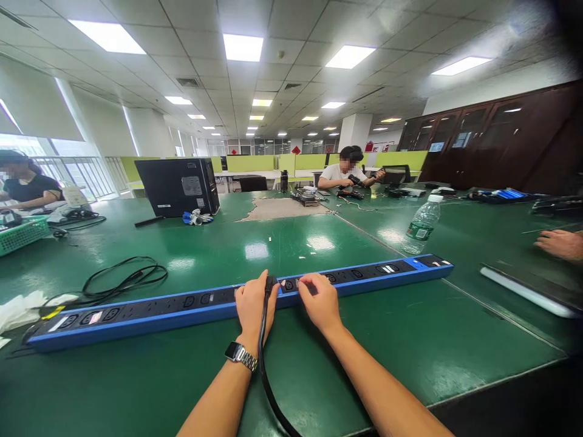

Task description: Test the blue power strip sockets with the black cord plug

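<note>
The left hand [254, 306] is closing its thumb and fingers around a black plug [270, 283], which is sitting at the top of the power strip [286, 298], near the middle of its length. A thick black cable [263, 346] is hanging from that plug, crossing the strip's blue front edge and running down between the forearms. The right hand [320, 300] is curling narrow at the strip, thumb and forefinger nearly meeting; whether it is pinching something small, I cannot tell. An uncovered socket [288, 284] is showing between the two hands.

The strip itself is lying slantwise across the green counter [150, 385], its right end reaching close to a water bottle [421, 227], its left part passing just in front of a loose cord [141, 276].

The step in hand seems to be working the plug at a socket, though the fingers are hiding its prongs, so I cannot tell whether it is seating or standing free. As I am judging it, the next move is calling for a straight, upright line between plug and socket, with the right hand bracing the strip against sliding and the cable's weight not twisting the grip.
</note>
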Demonstrator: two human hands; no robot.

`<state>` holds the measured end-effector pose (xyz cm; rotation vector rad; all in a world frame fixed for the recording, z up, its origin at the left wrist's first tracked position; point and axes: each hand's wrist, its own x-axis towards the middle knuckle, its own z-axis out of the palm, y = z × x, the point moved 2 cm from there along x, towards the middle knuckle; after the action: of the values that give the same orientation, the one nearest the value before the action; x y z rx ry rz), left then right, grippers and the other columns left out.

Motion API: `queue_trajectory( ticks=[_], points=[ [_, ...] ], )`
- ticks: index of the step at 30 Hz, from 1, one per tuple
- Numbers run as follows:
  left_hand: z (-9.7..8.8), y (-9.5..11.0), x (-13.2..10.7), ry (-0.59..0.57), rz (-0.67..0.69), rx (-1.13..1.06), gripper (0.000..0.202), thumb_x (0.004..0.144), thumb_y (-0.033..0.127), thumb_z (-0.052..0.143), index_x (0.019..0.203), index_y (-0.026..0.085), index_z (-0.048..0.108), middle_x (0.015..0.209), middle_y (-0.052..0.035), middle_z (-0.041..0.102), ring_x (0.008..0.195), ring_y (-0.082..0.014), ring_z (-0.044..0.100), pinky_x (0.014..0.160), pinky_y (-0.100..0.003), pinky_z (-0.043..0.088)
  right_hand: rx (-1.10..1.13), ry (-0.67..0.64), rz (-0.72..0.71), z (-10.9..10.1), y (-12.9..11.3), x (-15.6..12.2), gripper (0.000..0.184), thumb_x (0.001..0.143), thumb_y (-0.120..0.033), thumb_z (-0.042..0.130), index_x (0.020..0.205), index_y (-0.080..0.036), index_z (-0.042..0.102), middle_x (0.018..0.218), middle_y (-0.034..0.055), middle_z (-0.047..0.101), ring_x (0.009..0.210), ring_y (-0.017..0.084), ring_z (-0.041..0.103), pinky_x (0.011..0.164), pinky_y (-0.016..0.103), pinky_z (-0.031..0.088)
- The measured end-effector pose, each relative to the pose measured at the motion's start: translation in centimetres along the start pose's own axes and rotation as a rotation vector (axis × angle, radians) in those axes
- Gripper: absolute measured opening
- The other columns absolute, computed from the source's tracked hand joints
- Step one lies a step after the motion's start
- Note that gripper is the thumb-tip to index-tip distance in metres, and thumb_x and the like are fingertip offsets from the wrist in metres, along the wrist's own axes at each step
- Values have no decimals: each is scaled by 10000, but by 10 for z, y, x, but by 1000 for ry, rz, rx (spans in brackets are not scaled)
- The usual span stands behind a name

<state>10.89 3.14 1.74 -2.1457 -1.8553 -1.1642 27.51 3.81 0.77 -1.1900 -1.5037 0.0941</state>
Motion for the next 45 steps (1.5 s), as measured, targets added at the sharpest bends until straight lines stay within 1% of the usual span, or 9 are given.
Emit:
queue_trajectory(
  ticks=[6,11,15,21,25,35,38,42,45],
  points=[
    [-5,7,0,-25,11,79,322,925,389,499,1177,214,595,1032,-76,710,990,-237,627,895,-382,409,-8,-12,2,0,0,0,148,825,-254,541,715,-210,630,756,32,672,775,202,574,750,333,423],
    [-8,6,3,-46,-9,65,332,924,423,502,1147,203,610,999,-73,715,954,-239,631,854,-374,418,-14,-20,1,1,-1,0,152,823,-257,539,708,-212,627,750,31,674,768,202,574,745,333,417],
    [-8,4,4,-36,-16,48,319,902,440,541,1102,210,637,961,-65,719,934,-235,631,831,-363,419,-21,-18,5,3,-2,-1,154,817,-260,542,697,-212,626,745,29,679,760,202,576,741,334,413],
    [-3,4,5,-5,5,55,275,858,410,612,1047,217,662,979,-77,724,977,-261,613,841,-398,411,-39,-25,9,3,-4,-1,163,820,-261,530,695,-217,626,745,34,679,760,206,571,738,336,414],
    [-2,6,5,9,4,32,229,834,346,643,1030,231,670,1021,-76,725,1016,-264,605,868,-409,406,-50,-32,5,3,-5,-1,164,819,-258,527,695,-218,626,749,34,680,760,206,574,737,335,413],
    [4,0,-2,0,36,-5,303,866,256,563,1158,205,628,1092,-82,707,1067,-253,597,941,-429,390,-49,-11,2,3,-2,-1,163,821,-249,527,696,-216,626,745,31,674,775,206,563,752,337,410],
    [4,-1,-1,33,36,-47,285,879,300,561,1135,200,636,1072,-84,712,1040,-258,608,924,-433,408,-56,-15,10,3,1,-1,161,819,-248,526,692,-219,620,749,33,675,786,210,562,755,341,408],
    [-1,-2,4,160,13,-203,313,895,384,547,1127,191,629,1056,-89,708,985,-242,615,877,-387,461,-67,-31,15,5,3,-2,167,820,-258,527,684,-216,615,751,37,674,790,214,559,757,347,405],
    [-8,-7,6,237,-23,-262,339,903,409,530,1135,182,625,1058,-96,701,985,-241,617,892,-386,474,-60,-34,19,5,4,-2,170,822,-263,525,688,-215,618,751,36,673,788,213,557,759,348,408]
  ],
)
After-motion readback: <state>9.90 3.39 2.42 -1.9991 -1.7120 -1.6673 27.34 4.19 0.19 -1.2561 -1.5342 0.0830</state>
